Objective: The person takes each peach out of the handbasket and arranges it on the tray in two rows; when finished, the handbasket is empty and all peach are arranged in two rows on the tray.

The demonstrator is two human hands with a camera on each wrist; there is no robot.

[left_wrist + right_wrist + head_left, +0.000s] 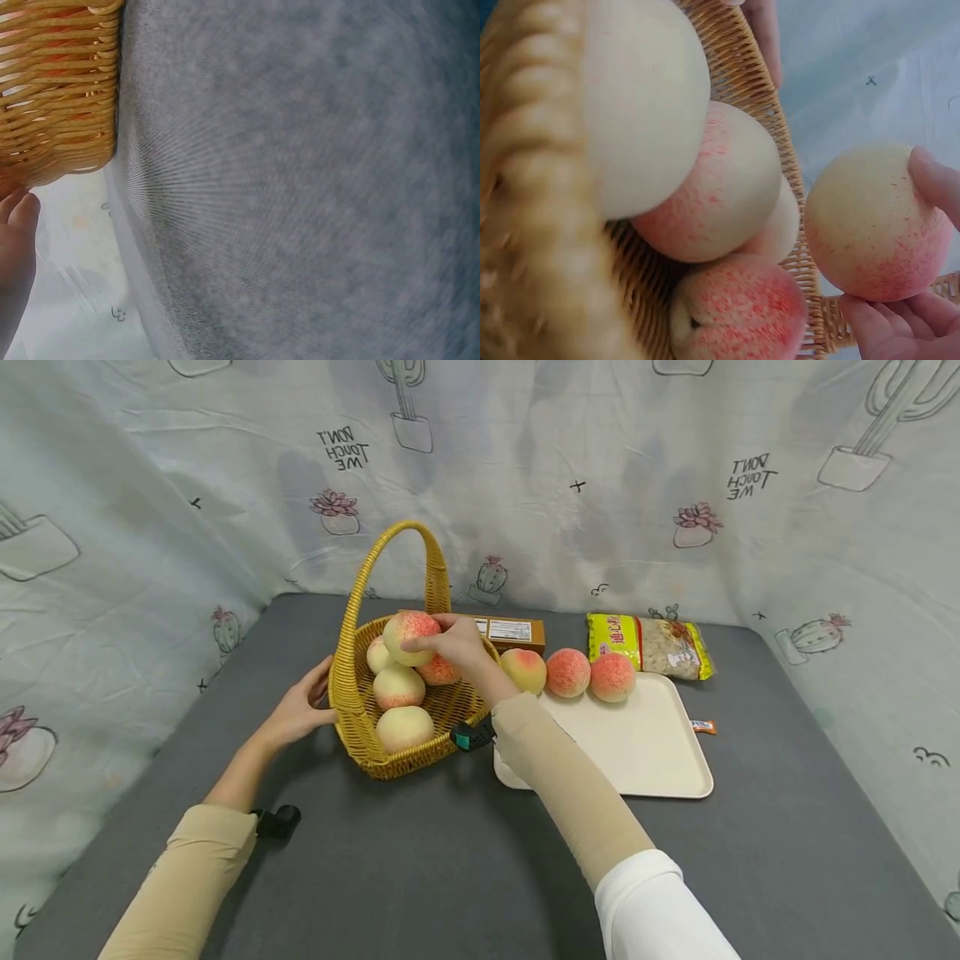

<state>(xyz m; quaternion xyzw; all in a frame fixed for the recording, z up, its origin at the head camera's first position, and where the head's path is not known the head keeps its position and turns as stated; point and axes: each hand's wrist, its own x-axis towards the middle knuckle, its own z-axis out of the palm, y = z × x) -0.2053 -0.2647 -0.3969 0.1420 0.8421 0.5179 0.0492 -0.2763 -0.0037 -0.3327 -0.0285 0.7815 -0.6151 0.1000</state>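
White sleeve nearest, R hand has its grip pinched round a peach at basket, while L hand, grip relaxed, rests agst its side, prob. to steady it.

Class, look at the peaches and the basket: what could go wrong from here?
1. The peach in the right hand, pinched between thumb and fingers, could slip, since it is round.
2. Once released, it might knock or roll against the four other peaches in the basket.
3. The left hand touches the basket's side; pushing too hard there might slide or tip it.
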